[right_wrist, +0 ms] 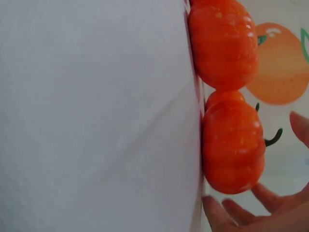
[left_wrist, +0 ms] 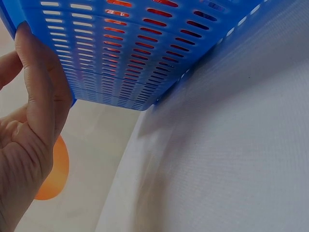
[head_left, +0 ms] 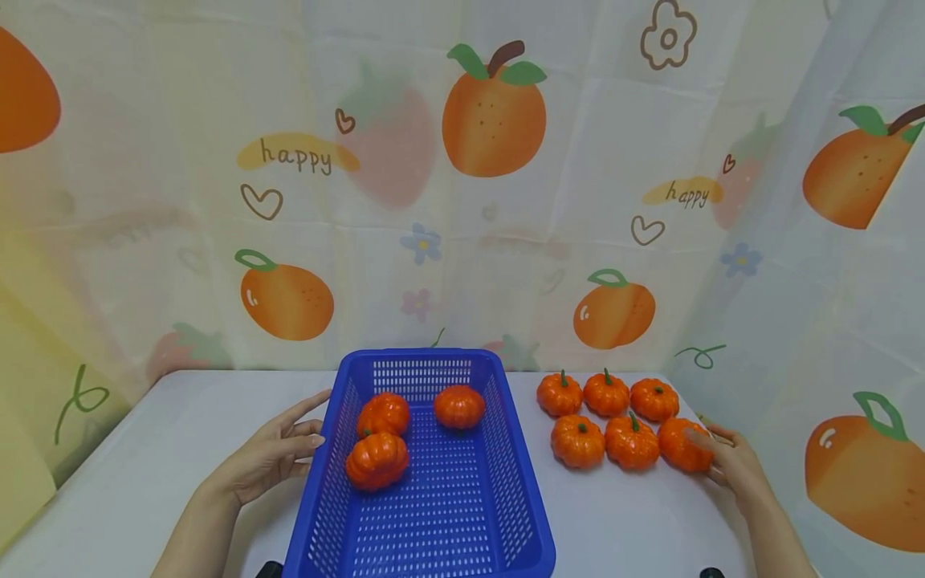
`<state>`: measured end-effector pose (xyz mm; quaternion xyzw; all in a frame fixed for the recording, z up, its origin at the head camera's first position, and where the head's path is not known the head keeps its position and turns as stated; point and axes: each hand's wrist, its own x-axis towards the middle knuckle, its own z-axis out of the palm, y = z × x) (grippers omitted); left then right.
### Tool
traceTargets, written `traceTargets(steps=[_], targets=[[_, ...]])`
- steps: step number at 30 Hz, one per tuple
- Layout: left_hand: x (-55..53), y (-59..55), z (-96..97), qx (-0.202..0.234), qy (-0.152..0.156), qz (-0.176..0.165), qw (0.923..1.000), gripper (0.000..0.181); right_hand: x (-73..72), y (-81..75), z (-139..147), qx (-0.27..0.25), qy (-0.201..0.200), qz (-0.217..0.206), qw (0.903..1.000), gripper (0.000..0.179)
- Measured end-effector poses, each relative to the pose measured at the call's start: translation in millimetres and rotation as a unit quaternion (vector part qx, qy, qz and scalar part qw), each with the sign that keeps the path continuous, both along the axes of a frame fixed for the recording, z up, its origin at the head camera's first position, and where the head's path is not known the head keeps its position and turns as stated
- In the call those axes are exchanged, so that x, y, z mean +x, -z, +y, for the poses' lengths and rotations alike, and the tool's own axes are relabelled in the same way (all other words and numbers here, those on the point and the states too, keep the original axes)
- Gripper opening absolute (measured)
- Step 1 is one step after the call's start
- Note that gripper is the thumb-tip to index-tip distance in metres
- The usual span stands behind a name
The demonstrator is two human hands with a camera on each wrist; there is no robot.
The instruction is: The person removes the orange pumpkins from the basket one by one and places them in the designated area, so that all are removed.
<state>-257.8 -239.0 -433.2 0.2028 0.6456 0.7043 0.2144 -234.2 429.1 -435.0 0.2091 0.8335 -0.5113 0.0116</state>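
fruit-printed cloth (head_left: 462,249) hangs behind; left hand (head_left: 269,453), fingers relaxed, touches a blue basket (head_left: 526,461); right hand (head_left: 735,464) spread around an ungripped pumpkin (head_left: 678,446).

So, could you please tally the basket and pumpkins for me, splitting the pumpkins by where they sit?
Blue basket: 1
Orange pumpkins inside the basket: 3
Orange pumpkins on the white table: 6
Total: 10

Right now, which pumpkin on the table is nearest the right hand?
The rightmost pumpkin of the row nearer the person: the right hand is at its outer side, and no other sits so close.
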Motion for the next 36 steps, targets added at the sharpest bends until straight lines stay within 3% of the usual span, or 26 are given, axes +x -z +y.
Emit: traceTargets(steps=[4, 7, 10, 18, 22, 28, 36], targets=[[0.7, -0.7, 0.5, -0.002, -0.004, -0.002, 1.0, 0.069, 0.1, -3.6, -10.5, 0.03, 0.098, 0.046, 0.9937, 0.09], [1.0, -0.6, 0.7, -0.002, -0.005, -0.002, 1.0, 0.069, -1.0, -8.0, -19.6, 0.032, 0.182, 0.099, 0.9776, 0.086], [1.3, -0.3, 0.5, 0.003, -0.002, 0.001, 1.0, 0.069, -1.5, -14.2, -28.7, 0.015, 0.218, 0.14, 0.9657, 0.081], [1.0, -0.9, 0.1, 0.003, 0.002, 0.0, 1.0, 0.069, -1.7, -28.3, -49.2, 0.012, 0.23, 0.179, 0.9565, 0.069], [0.8, 0.0, 0.4, 0.009, 0.004, -0.004, 0.9999, 0.069, -0.8, -36.1, -62.1, -0.01, 0.221, 0.198, 0.9549, 0.053], [0.3, 0.7, 1.2, 0.01, 0.005, -0.006, 0.9999, 0.071, 0.4, -43.6, -86.9, -0.03, 0.187, 0.227, 0.9554, 0.03], [1.9, -1.2, 1.4, 0.007, -0.002, -0.011, 0.9999, 0.071, 5.7, -55.4, -127.4, -0.031, 0.103, 0.26, 0.9595, 0.039]])
